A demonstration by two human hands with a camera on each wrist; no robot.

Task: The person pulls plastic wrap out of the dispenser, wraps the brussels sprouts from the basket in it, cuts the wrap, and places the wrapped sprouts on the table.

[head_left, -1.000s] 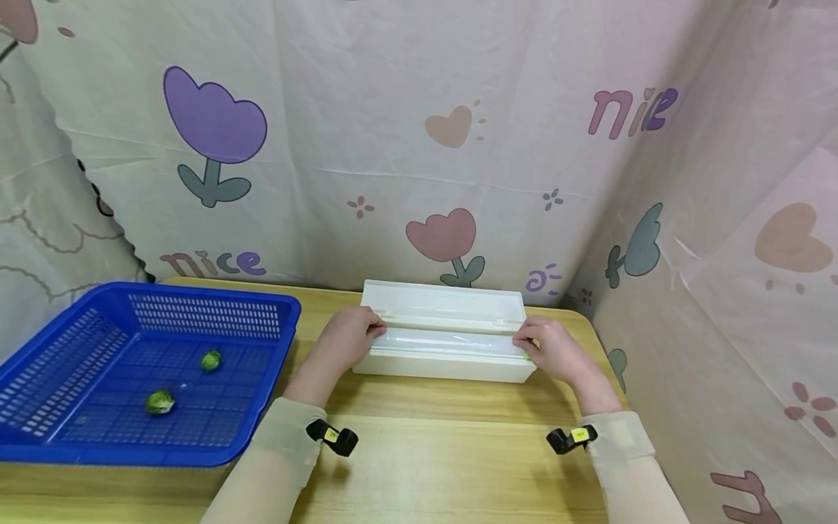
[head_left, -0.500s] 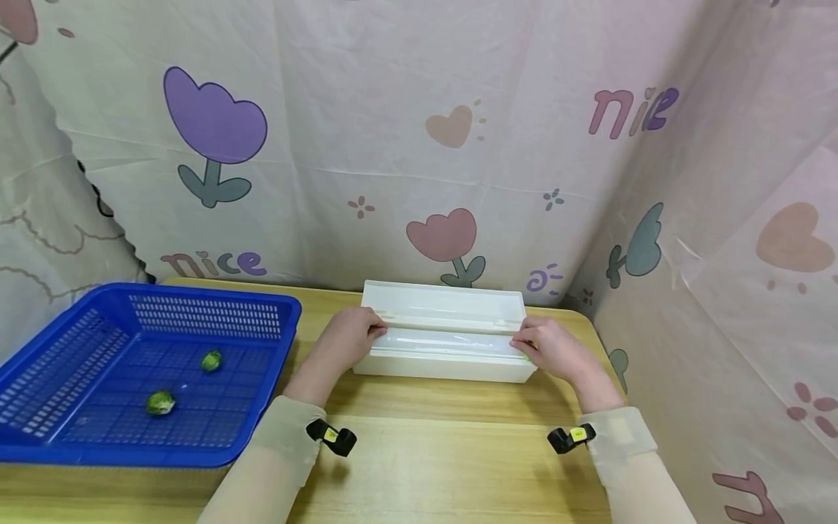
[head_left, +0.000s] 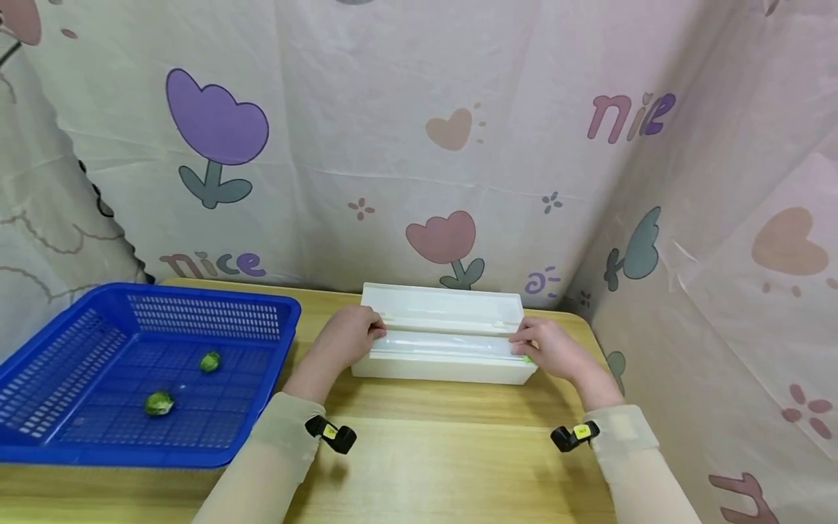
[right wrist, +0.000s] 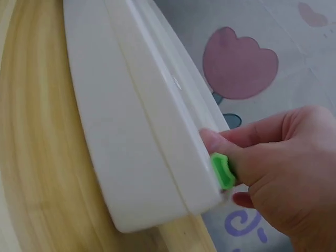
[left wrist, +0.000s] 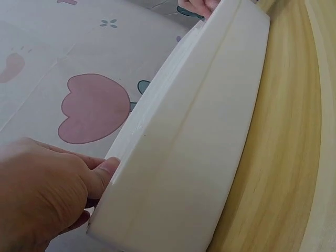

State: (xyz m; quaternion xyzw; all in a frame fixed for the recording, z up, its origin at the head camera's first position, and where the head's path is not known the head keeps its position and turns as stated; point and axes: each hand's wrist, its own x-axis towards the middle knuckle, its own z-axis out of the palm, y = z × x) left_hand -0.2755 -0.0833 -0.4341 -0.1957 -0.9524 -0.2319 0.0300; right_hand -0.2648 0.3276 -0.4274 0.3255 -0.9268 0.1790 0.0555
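A long white cling film dispenser box (head_left: 445,370) stands on the table, its lid (head_left: 445,302) tipped back toward the curtain. Clear cling film (head_left: 452,343) stretches along its top opening. At the left end, my left hand (head_left: 350,335) pinches the film's edge between thumb and fingers. My right hand (head_left: 550,348) does the same at the right end, beside a small green cutter slider (right wrist: 223,170). In the left wrist view, the thumb (left wrist: 109,167) lies right at the box's upper rim. The roll inside is hidden.
A blue plastic basket (head_left: 293,342) stands to the left, with two Brussels sprouts in it, a nearer one (head_left: 159,402) and a farther one (head_left: 209,362). A printed curtain (head_left: 314,145) closes off the back and right of the wooden table (head_left: 445,458).
Both hands keep their places at the two ends of the film, with the right fingertips shifted very slightly left. The head view has tilted a little.
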